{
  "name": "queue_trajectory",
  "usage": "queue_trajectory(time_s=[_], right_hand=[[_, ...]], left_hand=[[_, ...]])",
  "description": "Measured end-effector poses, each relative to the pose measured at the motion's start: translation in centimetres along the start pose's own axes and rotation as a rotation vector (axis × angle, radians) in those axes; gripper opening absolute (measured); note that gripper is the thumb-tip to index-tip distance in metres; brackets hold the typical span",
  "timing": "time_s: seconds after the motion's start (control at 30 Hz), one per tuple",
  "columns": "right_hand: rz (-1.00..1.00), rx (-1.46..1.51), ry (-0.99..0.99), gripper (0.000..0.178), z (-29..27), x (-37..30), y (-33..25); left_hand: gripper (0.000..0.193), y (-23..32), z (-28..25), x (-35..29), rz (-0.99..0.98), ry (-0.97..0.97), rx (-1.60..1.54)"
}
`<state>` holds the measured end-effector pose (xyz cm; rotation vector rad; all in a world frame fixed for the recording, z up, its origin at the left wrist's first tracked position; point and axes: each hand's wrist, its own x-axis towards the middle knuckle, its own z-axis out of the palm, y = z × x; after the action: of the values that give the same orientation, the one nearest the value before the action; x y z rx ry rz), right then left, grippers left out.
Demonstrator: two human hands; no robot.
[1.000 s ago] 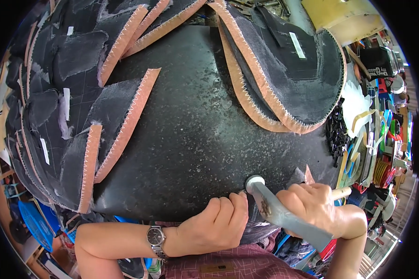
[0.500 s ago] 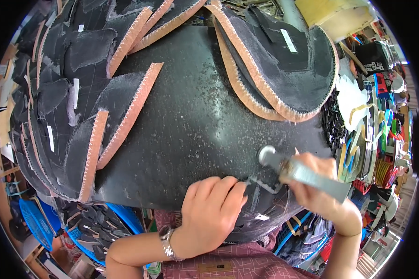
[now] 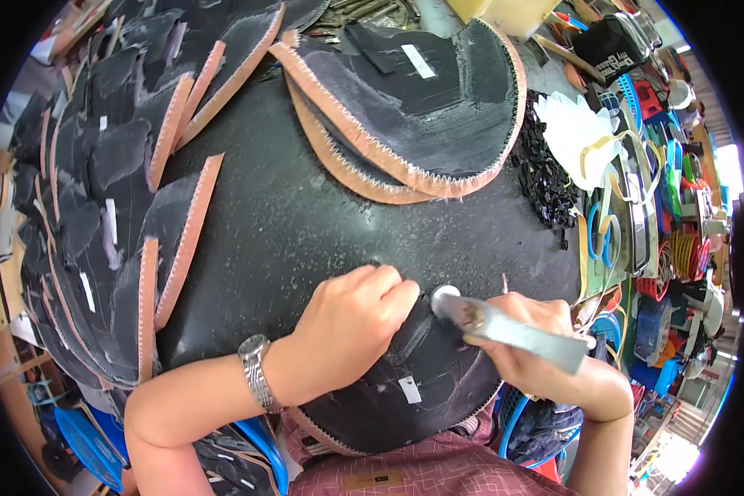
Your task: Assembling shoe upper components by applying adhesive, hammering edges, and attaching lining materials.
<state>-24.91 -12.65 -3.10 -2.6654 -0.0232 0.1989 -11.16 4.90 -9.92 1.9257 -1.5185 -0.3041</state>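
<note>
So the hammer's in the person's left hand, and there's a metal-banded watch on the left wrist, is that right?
Not quite: the head view shows the hammer in the right hand. The metal-banded watch is on the left wrist.

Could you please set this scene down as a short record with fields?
View: head camera, looking down at the work surface
Left hand: curled at the upper edge of a black sheet piece; fingertips hidden
Right hand: closed around a metal hammer, its round face near the left hand; contact unclear
Left wrist: silver wristwatch
Surface: dark, speckled
Left side: overlapping black pieces with tan edging
Far side: two overlapping rounded black pieces, zigzag-stitched tan edging
Right side: pile of small black bits
</note>
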Motion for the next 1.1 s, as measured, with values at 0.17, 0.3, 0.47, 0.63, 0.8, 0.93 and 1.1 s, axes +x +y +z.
queue_trajectory(time_s=[0.17,0.3,0.47,0.63,0.8,0.93,1.1], right_hand=[[-0.072,0.027,-0.157,0.037,0.3,0.6,1.0],[-0.113,0.062,-0.018,0.028,-0.3,2.1,0.9],[-0.242,-0.093,-0.158,0.031,-0.3,2.5,0.1],[-0.255,-0.164,-0.152,0.032,-0.1,1.8,-0.1],[-0.195,0.003,-0.028,0.032,0.8,1.4,1.1],[-0.084,0.063,0.015,0.028,0.1,2.4,0.3],[-0.265,-0.114,-0.196,0.03,-0.4,2.7,-0.3]], left_hand=[[0.022,-0.4,-0.6,-1.1,0.055,0.018,-0.063],[0.028,-0.4,-0.8,-1.6,0.098,0.035,0.023],[0.022,-0.5,-0.3,-1.8,0.189,0.091,0.171],[0.023,-1.3,-0.7,-2.0,0.048,0.032,-0.151],[0.026,-0.6,-0.3,-2.6,0.262,0.092,0.211],[0.027,-0.6,-0.2,-2.4,0.292,0.065,0.223],[0.026,-0.4,-0.3,-2.5,0.26,0.039,0.194]])
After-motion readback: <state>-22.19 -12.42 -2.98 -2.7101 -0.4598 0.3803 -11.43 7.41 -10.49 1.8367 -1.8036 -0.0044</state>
